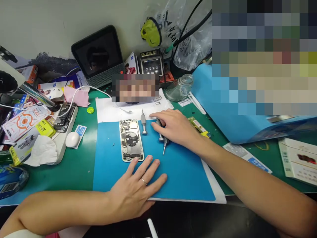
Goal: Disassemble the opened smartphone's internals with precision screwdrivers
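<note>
Phone (pixel 131 140) lies by our splayed, empty left grip (pixel 137 185); whether our right grip (pixel 176 126) holds screwdrivers (pixel 165 142), we cannot tell.

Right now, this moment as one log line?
left hand: over blue mat, fingertips by opened phone | right hand: over screwdrivers, grip unclear | another screwdriver: beside phone, not in hand
</note>
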{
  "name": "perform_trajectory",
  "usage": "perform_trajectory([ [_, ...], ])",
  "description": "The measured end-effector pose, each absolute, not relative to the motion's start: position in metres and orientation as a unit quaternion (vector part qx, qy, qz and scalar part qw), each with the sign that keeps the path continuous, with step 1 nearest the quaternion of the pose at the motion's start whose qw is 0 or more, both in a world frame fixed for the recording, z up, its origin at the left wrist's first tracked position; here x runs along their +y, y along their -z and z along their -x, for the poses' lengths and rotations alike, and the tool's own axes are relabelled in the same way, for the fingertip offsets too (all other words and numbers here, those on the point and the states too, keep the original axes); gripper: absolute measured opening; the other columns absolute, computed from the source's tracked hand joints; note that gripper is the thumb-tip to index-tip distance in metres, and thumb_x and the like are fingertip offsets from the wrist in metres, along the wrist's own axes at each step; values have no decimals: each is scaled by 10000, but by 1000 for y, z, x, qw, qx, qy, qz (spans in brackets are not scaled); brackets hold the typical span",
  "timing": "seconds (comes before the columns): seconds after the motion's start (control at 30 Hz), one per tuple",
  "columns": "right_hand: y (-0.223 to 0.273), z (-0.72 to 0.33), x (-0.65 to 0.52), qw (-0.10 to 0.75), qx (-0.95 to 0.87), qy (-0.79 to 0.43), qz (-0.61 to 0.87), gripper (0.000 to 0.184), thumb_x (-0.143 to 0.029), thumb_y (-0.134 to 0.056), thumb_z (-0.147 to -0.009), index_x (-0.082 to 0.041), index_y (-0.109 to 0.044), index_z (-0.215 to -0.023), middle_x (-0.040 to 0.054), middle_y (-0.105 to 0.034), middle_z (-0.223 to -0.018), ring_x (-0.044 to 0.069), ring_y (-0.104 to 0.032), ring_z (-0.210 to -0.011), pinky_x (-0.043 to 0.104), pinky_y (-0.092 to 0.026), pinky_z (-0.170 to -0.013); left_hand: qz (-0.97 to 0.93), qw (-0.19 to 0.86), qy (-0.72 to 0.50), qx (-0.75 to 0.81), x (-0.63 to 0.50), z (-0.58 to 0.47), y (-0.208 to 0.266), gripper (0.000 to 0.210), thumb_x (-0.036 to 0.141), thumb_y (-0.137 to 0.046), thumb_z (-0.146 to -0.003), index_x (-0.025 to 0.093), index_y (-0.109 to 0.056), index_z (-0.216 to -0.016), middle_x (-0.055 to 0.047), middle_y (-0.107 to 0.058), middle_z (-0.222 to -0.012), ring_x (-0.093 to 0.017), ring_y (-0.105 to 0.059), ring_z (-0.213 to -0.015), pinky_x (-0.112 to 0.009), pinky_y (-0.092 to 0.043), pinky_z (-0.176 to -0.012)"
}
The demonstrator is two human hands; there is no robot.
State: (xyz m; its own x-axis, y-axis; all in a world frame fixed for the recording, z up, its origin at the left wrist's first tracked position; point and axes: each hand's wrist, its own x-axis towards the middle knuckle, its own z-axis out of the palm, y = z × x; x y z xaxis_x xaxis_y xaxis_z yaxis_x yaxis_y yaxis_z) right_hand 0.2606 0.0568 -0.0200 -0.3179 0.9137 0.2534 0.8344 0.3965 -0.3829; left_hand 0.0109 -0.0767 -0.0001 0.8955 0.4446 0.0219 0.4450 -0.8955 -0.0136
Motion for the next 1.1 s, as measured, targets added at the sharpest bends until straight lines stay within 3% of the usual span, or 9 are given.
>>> perform_trajectory([
  [0.1,20,-262,55,220,-809,-86,538,276,-265,-540,-977,-197,-774,-1106,54,-735,-803,253,-654,-836,389,-413,-808,974,-9,14,-226,-75,-10,2,752,567,-583,-985,203,-401,-1617,-176,-318,-1719,-405,-230,-1610,-565,-266,-1237],
  [0.33,15,-262,54,253,-793,-106,544,243,-213,-531,-948,-199,-773,-960,44,-744,-805,245,-656,-848,384,-420,-846,974,-23,12,-226,-75,-10,1,755,584,-580,-1000,197,-391,-1621,-175,-291,-1732,-392,-229,-1615,-556,-299,-1239],
  [0.47,12,-261,55,287,-774,-115,552,191,-210,-553,-917,-198,-744,-925,24,-681,-719,225,-634,-784,361,-422,-824,972,-55,58,-220,-68,-11,-4,680,592,-510,-1034,179,-456,-1572,-181,-406,-1666,-406,-323,-1562,-600,-321,-1232],
  [0.6,9,-260,56,301,-761,-142,557,132,-208,-574,-908,-208,-706,-903,8,-638,-688,210,-606,-755,340,-427,-820,960,-82,142,-228,-54,-16,-14,486,454,-523,-1053,130,-574,-1411,-193,-627,-1400,-363,-561,-1317,-580,-407,-1183],
  [0.7,11,-259,57,303,-766,-162,543,118,-208,-580,-932,-203,-692,-895,9,-637,-703,208,-597,-767,339,-414,-823,957,-67,165,-230,-42,-21,-23,378,368,-558,-1042,122,-602,-1326,-175,-671,-1263,-316,-628,-1089,-490,-545,-972],
  [0.77,12,-258,59,309,-774,-167,526,125,-222,-583,-958,-197,-695,-907,16,-650,-729,209,-600,-786,338,-409,-826,955,-34,168,-243,-33,-25,-27,315,322,-553,-1044,127,-612,-1285,-165,-682,-1223,-301,-628,-1009,-457,-562,-862],
  [0.93,15,-256,65,314,-796,-153,494,143,-238,-582,-1004,-185,-710,-968,45,-737,-882,223,-635,-902,345,-423,-876,941,48,111,-317,-1,-43,-34,341,340,-596,-1031,150,-612,-1314,-172,-656,-1273,-343,-615,-1062,-491,-551,-874],
  [1.1,15,-258,72,311,-816,-135,468,149,-238,-587,-1026,-169,-718,-1023,77,-770,-1016,232,-654,-989,346,-444,-917,931,51,-4,-362,24,-58,-34,350,312,-648,-1013,176,-622,-1335,-147,-653,-1271,-342,-604,-1104,-480,-530,-926],
])
